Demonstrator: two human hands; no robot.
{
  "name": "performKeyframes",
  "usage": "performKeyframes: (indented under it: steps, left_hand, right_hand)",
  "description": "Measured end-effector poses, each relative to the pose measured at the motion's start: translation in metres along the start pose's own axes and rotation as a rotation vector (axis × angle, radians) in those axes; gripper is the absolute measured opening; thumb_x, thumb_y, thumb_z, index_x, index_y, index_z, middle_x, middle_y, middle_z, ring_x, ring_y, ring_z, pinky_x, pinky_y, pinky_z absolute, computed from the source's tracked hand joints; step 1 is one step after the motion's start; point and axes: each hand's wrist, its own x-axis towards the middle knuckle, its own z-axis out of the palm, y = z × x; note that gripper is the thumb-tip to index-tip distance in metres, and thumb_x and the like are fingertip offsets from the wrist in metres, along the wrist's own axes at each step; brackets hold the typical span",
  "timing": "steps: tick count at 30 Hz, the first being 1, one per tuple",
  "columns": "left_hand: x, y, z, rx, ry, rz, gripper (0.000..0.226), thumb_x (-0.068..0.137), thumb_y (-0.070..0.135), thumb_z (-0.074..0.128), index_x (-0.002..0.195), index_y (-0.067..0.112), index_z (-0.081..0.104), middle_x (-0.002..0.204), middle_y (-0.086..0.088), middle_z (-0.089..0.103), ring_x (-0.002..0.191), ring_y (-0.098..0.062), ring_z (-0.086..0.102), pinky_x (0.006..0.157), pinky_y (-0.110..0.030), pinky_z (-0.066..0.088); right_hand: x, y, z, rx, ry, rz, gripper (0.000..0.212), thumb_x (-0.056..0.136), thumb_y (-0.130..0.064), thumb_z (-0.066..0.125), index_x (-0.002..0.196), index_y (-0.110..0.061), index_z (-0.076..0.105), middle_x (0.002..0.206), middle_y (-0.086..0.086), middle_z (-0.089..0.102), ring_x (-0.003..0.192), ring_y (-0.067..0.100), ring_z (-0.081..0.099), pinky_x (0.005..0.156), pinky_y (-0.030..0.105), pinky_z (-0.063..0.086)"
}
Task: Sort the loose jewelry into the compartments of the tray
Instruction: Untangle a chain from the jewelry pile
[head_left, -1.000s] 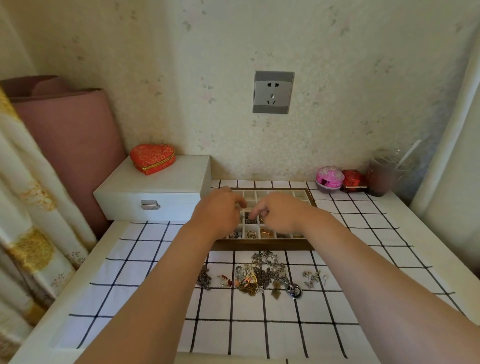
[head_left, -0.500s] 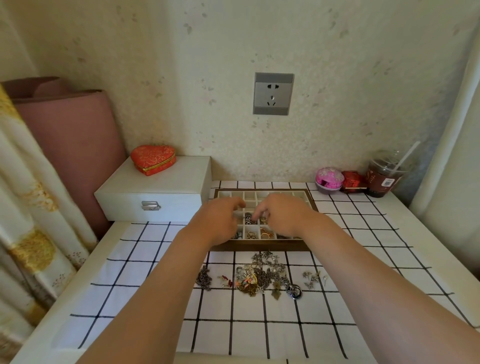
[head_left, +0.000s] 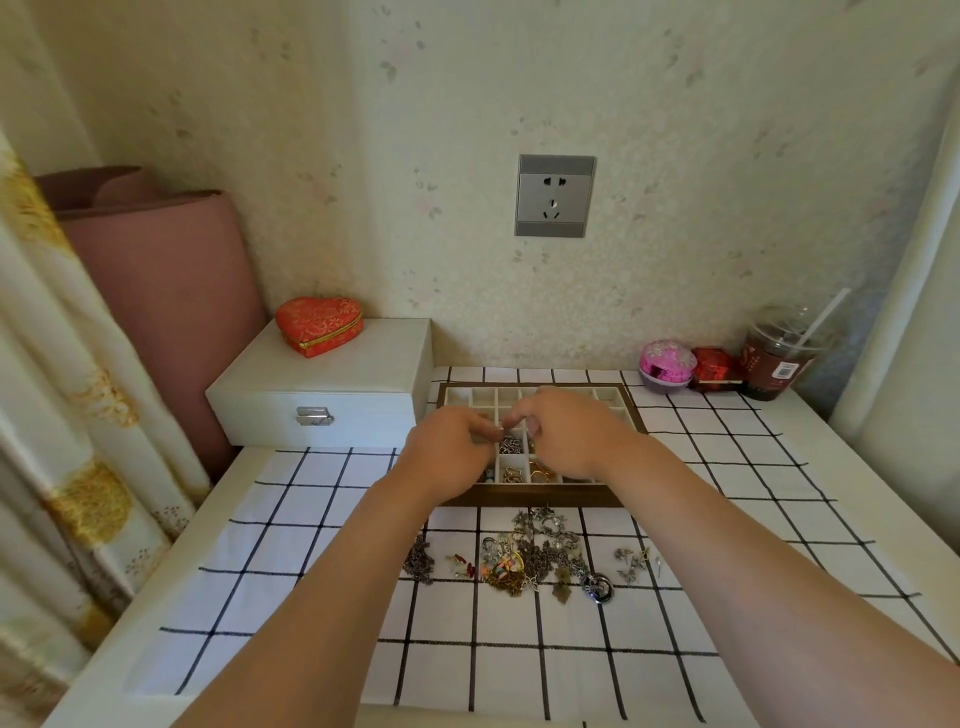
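Over the tray (head_left: 540, 500), left hand (head_left: 449, 457) and right hand (head_left: 569, 434) meet, fingertips pinched together on something too small to identify. Several compartments hold pieces. Loose jewelry (head_left: 530, 558) lies just before the tray on the cloth (head_left: 311, 571).

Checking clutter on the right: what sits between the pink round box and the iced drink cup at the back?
In the head view, a small red box sits between the pink round box and the iced drink cup, against the wall.

Heart box (head_left: 318, 325) on white case (head_left: 332, 384); cup w/ straw (head_left: 777, 358) far right.
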Motion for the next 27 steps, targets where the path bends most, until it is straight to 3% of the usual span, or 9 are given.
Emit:
performKeyframes:
  steps: [4,7,9,12,15,17,22,27]
  left_hand:
    - [-0.002,0.002,-0.003,-0.017,0.129,-0.018,0.021,0.096,0.016,0.060,0.094,0.033,0.072,0.134,0.005,0.061,0.118,-0.018,0.058,0.091,-0.025,0.043]
    - [-0.005,0.002,-0.004,0.101,0.158,-0.025,0.016,0.096,0.022,0.059,0.098,0.035,0.069,0.121,0.000,0.066,0.099,-0.021,0.065,0.082,-0.032,0.054]
    - [-0.005,-0.002,-0.002,0.248,0.128,0.074,0.018,0.096,0.027,0.058,0.109,0.033,0.070,0.120,0.002,0.065,0.106,-0.020,0.060,0.093,-0.039,0.051]
    - [-0.006,-0.004,0.001,0.370,0.058,0.219,0.027,0.098,0.033,0.051,0.120,0.036,0.067,0.132,0.005,0.058,0.126,-0.020,0.045,0.105,-0.040,0.037]
    - [-0.003,-0.002,0.002,0.468,-0.018,0.203,0.035,0.098,0.039,0.047,0.131,0.039,0.060,0.147,0.005,0.045,0.140,-0.019,0.028,0.113,-0.043,0.023]
    - [0.000,-0.001,0.001,0.435,-0.017,0.186,0.034,0.098,0.038,0.047,0.128,0.039,0.062,0.147,0.005,0.045,0.140,-0.020,0.029,0.113,-0.044,0.024]
    - [0.003,-0.006,0.000,0.310,0.122,0.201,0.025,0.096,0.028,0.051,0.111,0.032,0.071,0.127,0.005,0.059,0.120,-0.018,0.050,0.102,-0.040,0.042]
    - [-0.001,-0.009,0.003,0.378,-0.028,0.230,0.031,0.095,0.036,0.053,0.123,0.035,0.066,0.138,0.005,0.052,0.134,-0.020,0.036,0.110,-0.043,0.032]
  right_hand:
    - [-0.004,-0.006,0.004,-0.011,-0.056,-0.070,0.062,0.090,0.003,0.048,0.133,-0.040,0.059,0.103,-0.001,0.049,0.097,0.022,0.056,0.076,0.035,0.048]
    - [-0.003,-0.004,0.003,-0.019,-0.038,-0.064,0.058,0.090,0.002,0.049,0.128,-0.038,0.065,0.120,0.004,0.060,0.100,0.019,0.058,0.082,0.035,0.050]
    - [-0.004,-0.001,-0.002,-0.010,0.018,-0.028,0.049,0.089,0.003,0.051,0.114,-0.033,0.074,0.122,0.001,0.063,0.089,0.009,0.052,0.076,0.028,0.043]
    - [-0.005,0.006,-0.007,0.017,0.055,0.010,0.047,0.089,0.002,0.051,0.106,-0.033,0.076,0.120,-0.003,0.064,0.089,0.006,0.050,0.074,0.025,0.040]
    - [-0.007,0.006,-0.008,0.007,0.015,0.016,0.045,0.090,0.001,0.050,0.107,-0.033,0.075,0.093,-0.020,0.053,0.079,0.002,0.048,0.063,0.018,0.035]
    - [-0.007,0.005,-0.006,-0.007,0.006,0.008,0.046,0.089,0.001,0.051,0.110,-0.033,0.075,0.085,-0.019,0.044,0.071,-0.001,0.045,0.059,0.017,0.032]
    - [-0.005,0.000,0.003,-0.133,-0.029,-0.007,0.050,0.087,-0.004,0.056,0.120,-0.039,0.069,0.104,-0.008,0.047,0.097,0.016,0.056,0.075,0.030,0.040]
    - [-0.002,0.004,0.002,-0.076,0.010,0.054,0.045,0.089,-0.003,0.055,0.113,-0.037,0.071,0.120,0.000,0.055,0.102,0.021,0.060,0.074,0.031,0.044]
